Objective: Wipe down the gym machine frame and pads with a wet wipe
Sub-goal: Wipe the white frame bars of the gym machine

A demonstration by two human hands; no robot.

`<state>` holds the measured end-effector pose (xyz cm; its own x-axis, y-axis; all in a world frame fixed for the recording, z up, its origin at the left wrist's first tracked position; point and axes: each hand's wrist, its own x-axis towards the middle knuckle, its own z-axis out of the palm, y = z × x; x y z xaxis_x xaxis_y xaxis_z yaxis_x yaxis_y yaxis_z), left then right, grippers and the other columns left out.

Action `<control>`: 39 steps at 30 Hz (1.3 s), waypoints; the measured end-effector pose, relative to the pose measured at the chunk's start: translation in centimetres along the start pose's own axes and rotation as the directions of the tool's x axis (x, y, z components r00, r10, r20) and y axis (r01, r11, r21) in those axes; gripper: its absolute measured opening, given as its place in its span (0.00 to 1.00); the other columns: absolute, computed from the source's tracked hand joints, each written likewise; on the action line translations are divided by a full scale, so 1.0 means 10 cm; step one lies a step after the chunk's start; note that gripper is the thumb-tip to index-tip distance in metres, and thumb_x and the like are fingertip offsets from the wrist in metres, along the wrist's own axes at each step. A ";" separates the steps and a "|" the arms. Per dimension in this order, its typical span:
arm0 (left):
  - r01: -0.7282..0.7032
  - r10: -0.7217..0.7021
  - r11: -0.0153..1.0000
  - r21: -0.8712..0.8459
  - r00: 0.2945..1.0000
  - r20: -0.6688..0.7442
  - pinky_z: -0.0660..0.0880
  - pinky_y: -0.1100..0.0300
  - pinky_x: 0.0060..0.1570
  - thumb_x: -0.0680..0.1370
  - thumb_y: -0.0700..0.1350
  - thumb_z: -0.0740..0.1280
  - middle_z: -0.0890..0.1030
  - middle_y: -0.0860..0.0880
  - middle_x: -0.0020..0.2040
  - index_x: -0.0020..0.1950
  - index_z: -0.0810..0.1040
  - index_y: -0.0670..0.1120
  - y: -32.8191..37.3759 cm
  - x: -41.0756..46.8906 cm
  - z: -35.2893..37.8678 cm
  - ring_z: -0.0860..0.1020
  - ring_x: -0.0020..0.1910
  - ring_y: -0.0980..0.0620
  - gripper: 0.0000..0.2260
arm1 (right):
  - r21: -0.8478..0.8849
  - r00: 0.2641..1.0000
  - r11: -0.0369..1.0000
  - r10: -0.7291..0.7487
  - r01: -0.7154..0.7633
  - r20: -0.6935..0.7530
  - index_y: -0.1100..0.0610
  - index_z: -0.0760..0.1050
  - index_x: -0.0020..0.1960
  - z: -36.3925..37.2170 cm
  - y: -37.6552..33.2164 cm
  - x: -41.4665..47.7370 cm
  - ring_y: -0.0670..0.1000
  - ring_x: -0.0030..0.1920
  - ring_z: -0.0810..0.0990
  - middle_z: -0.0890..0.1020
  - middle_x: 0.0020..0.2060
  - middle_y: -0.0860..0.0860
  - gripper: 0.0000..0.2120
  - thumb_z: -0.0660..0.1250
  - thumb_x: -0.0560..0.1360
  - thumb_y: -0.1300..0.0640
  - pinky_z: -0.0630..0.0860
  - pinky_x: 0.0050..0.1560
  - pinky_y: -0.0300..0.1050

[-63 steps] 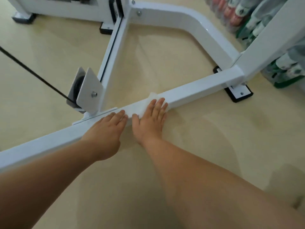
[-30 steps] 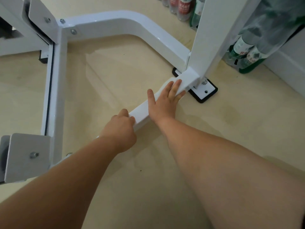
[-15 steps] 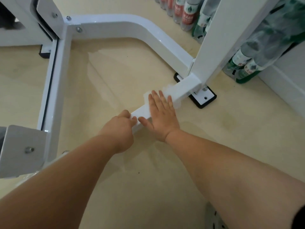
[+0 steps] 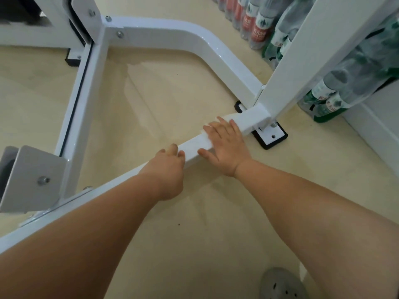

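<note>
The white steel frame [image 4: 164, 35] of the gym machine lies low on the beige floor, with a square base bar [image 4: 194, 147] running diagonally from lower left to a corner joint at right. My right hand [image 4: 226, 145] lies flat on that bar with straight fingers, pressing a white wet wipe [image 4: 206, 128] whose edge shows past my fingertips. My left hand [image 4: 167, 169] grips the same bar just to the left, fingers curled over its top. No pads are in view.
A white upright post [image 4: 306, 55] rises from the corner joint above a black-edged foot plate [image 4: 271, 137]. Several shrink-wrapped water bottles [image 4: 336, 87] stand along the wall at right. A grey pulley bracket [image 4: 30, 178] sits at left. A grey shoe [image 4: 282, 285] shows at bottom.
My right hand slid the wipe along the base bar toward the corner joint, back a little, then up toward the joint again. My left hand moved along the bar and curled onto it.
</note>
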<state>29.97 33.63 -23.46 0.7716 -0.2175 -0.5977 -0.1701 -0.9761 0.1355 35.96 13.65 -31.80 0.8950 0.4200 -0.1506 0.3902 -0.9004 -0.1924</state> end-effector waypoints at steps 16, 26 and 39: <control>-0.025 0.025 0.999 0.028 1.000 0.012 0.66 0.51 0.70 0.76 0.42 0.59 0.60 0.43 0.72 0.79 0.55 0.42 -0.01 -0.02 0.02 0.66 0.68 0.41 0.31 | 0.050 0.992 0.996 -0.077 0.073 0.099 0.49 0.61 0.79 -0.04 -0.38 -0.01 0.53 0.81 0.50 0.63 0.78 0.48 0.39 0.37 0.77 0.31 0.37 0.80 0.55; 0.000 0.005 0.997 -0.080 0.998 0.056 0.65 0.53 0.72 0.77 0.47 0.63 0.57 0.44 0.76 0.81 0.55 0.44 -0.03 -0.03 -0.09 0.65 0.73 0.43 0.33 | 0.044 0.939 0.939 0.338 -0.341 0.065 0.49 0.62 0.80 -0.37 0.09 -0.03 0.58 0.81 0.52 0.56 0.82 0.54 0.25 0.54 0.85 0.43 0.57 0.78 0.54; -0.153 0.093 0.902 -0.403 0.982 -0.162 0.62 0.57 0.70 0.79 0.42 0.61 0.61 0.49 0.78 0.81 0.56 0.51 -0.06 -0.92 -0.69 0.64 0.75 0.48 0.31 | 0.497 0.882 0.795 0.458 -0.349 -0.112 0.52 0.83 0.55 -1.65 -0.75 -0.60 0.49 0.48 0.78 0.83 0.47 0.47 0.12 0.61 0.81 0.59 0.70 0.45 0.42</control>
<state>27.24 36.22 -12.58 0.8416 -0.3044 -0.4461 -0.0241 -0.8463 0.5321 31.20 15.96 -13.47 0.9922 -0.0544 -0.1120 -0.1099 -0.8058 -0.5819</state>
